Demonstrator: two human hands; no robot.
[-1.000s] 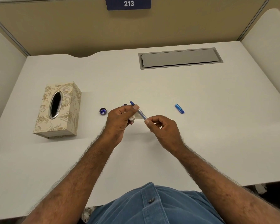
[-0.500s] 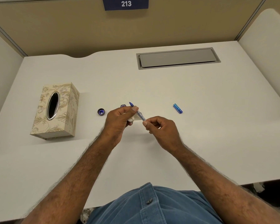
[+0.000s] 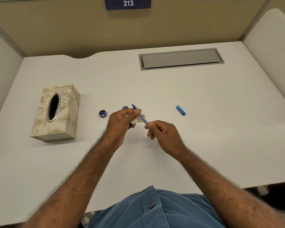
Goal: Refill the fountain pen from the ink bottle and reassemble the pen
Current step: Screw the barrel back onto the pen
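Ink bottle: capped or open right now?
Open. Its cap lies apart on the desk, left of the ink bottle, which shows only partly behind the left hand.

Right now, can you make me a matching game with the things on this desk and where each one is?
Things:
1. pen
2. pen cap
3. bottle lid
4. tissue box

Places:
A. far left on the desk, standing alone
B. lying alone to the right of both hands
C. held between the left hand and right hand
D. on the desk, between the tissue box and the left hand

Pairs: 1-C, 2-B, 3-D, 4-A
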